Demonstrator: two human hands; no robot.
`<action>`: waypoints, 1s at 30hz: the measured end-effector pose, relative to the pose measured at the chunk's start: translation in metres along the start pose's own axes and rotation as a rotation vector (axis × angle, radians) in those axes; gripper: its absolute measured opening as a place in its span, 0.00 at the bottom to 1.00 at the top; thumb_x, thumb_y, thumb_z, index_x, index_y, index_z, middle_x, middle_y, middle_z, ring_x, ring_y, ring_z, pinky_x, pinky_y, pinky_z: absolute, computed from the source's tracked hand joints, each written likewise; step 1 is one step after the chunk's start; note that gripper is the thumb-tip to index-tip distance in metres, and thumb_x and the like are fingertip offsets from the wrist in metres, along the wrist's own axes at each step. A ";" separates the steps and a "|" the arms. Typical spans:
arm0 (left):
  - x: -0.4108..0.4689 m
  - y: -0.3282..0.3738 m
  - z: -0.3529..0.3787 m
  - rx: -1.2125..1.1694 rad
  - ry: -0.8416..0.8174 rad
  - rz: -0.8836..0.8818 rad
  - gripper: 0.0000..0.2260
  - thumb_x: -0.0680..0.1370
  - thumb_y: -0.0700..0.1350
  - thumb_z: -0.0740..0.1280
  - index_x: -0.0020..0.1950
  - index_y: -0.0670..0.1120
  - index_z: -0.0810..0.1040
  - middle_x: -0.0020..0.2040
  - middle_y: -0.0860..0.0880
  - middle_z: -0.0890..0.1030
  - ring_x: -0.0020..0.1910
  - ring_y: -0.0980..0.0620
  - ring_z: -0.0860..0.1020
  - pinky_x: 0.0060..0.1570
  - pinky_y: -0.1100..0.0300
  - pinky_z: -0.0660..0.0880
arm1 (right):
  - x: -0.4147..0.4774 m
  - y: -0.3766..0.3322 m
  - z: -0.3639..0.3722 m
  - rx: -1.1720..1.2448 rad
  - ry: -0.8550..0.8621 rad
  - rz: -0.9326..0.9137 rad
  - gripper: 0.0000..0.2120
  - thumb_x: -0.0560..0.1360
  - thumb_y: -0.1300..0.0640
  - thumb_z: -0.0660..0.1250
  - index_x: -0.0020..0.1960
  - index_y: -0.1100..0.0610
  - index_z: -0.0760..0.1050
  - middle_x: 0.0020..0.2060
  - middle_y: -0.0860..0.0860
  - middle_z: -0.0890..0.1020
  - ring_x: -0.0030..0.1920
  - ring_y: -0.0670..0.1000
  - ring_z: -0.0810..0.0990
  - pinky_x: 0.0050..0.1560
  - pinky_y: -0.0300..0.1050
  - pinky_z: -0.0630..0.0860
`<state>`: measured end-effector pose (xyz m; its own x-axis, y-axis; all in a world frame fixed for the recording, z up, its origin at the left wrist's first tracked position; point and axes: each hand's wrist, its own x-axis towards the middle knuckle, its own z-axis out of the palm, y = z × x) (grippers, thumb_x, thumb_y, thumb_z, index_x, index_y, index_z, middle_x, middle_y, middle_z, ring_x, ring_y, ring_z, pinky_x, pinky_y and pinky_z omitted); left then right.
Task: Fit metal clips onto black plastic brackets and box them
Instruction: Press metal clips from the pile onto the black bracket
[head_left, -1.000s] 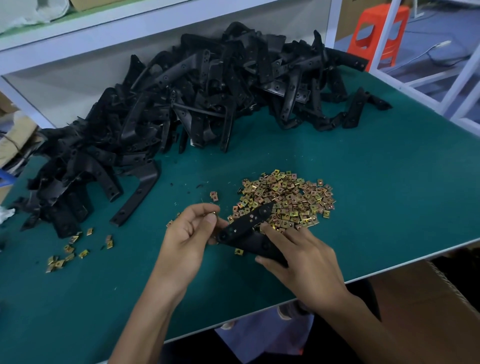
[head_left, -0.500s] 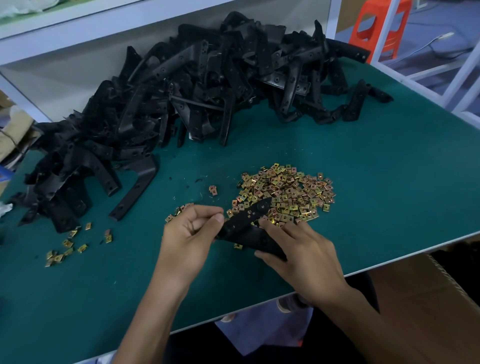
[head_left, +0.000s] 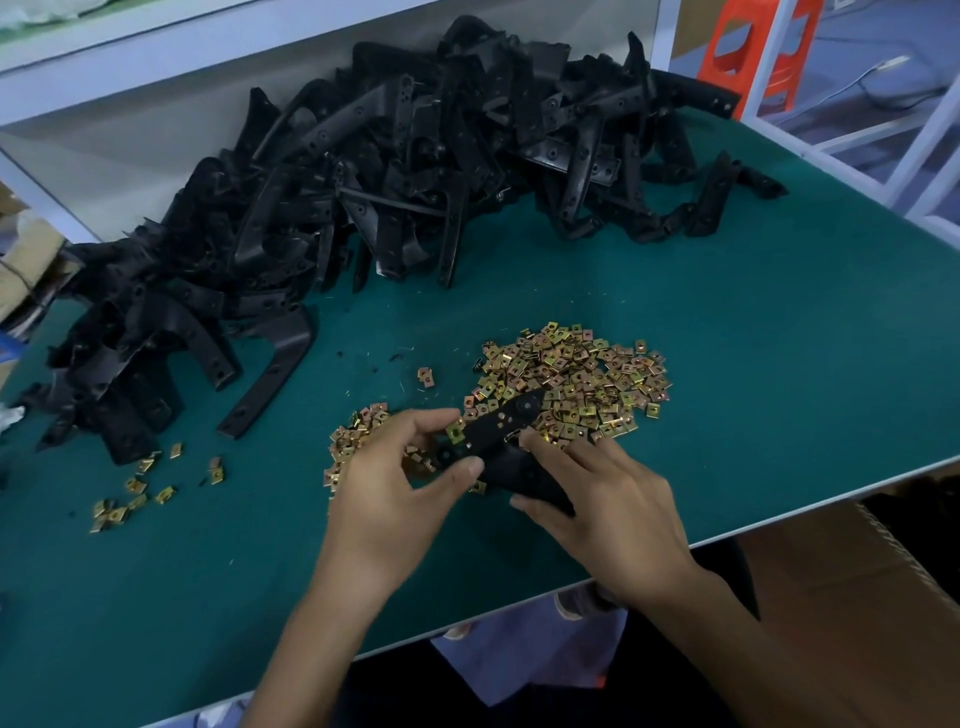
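Head view: my right hand (head_left: 602, 499) gripped one black bracket (head_left: 498, 431) low over the surface (head_left: 727, 338), at the near edge of the clip heap (head_left: 571, 384). My left hand (head_left: 395, 488) pinched a clip (head_left: 456, 430) against the bracket's end; I couldn't tell if it was seated. The big bracket pile (head_left: 363, 182) lay behind, so I judged most fitting and all boxing undone.

A teal-green tabletop (head_left: 727, 322) is stretching beneath a white shelf board (head_left: 156, 57); an orange plastic stool (head_left: 758, 52) is standing on the floor (head_left: 878, 36) beyond its far right corner.
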<state>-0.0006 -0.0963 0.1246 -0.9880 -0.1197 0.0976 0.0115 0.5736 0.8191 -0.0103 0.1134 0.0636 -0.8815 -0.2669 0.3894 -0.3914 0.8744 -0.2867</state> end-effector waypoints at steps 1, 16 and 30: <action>0.000 0.000 0.002 0.044 0.032 0.031 0.17 0.72 0.49 0.79 0.54 0.67 0.80 0.49 0.65 0.82 0.48 0.62 0.80 0.47 0.66 0.74 | 0.000 0.000 0.000 0.004 0.003 0.000 0.27 0.76 0.33 0.61 0.68 0.46 0.76 0.42 0.43 0.79 0.43 0.50 0.76 0.33 0.41 0.65; 0.076 -0.017 0.008 0.422 -0.115 0.037 0.09 0.82 0.49 0.65 0.60 0.51 0.83 0.57 0.53 0.83 0.56 0.53 0.79 0.56 0.59 0.73 | -0.002 0.001 0.002 0.039 0.078 -0.027 0.24 0.76 0.36 0.63 0.65 0.48 0.79 0.41 0.44 0.79 0.42 0.50 0.76 0.37 0.39 0.63; 0.090 -0.024 0.025 0.510 -0.211 0.015 0.07 0.83 0.50 0.63 0.48 0.49 0.74 0.47 0.50 0.77 0.50 0.47 0.76 0.52 0.49 0.73 | -0.001 0.002 0.001 0.041 0.077 -0.034 0.25 0.74 0.36 0.68 0.65 0.48 0.79 0.42 0.44 0.79 0.42 0.51 0.77 0.35 0.42 0.73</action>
<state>-0.0938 -0.1005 0.0989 -0.9983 0.0267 -0.0511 0.0018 0.9002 0.4355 -0.0109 0.1152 0.0616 -0.8453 -0.2625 0.4654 -0.4325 0.8476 -0.3074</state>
